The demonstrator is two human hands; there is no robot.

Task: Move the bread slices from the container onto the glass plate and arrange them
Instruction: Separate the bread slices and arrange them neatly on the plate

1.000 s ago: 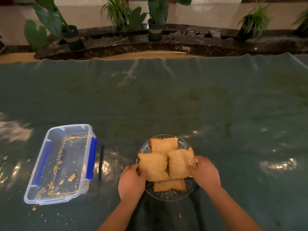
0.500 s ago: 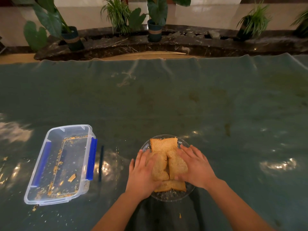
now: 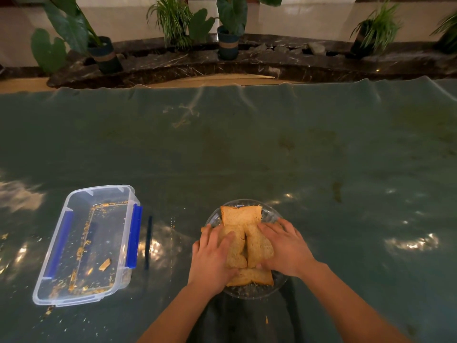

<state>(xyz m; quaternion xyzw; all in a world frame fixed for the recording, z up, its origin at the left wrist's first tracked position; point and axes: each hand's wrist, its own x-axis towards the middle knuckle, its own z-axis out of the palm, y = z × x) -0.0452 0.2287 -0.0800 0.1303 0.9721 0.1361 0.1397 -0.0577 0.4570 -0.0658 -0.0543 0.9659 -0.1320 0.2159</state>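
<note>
Several brown bread slices (image 3: 241, 215) lie overlapping on the round glass plate (image 3: 270, 212) near the table's front edge. My left hand (image 3: 214, 258) rests flat on the left middle slice, fingers spread. Over the right middle slice lies my right hand (image 3: 284, 247), also flat, thumb at the slice's near edge. Both hands press on the slices from above and cover parts of them. The clear plastic container (image 3: 86, 243) with blue side clips stands to the left, holding only crumbs and one small bread scrap.
A green cloth (image 3: 247, 149) covers the table, strewn with crumbs around the container. A thin dark stick (image 3: 148, 241) lies between container and plate. Potted plants (image 3: 227, 40) line a dark stone ledge beyond the table's far edge.
My hands went from the plate's sides onto the top of the slices, pushing the two middle slices closer together. In the last half second they barely shifted.
</note>
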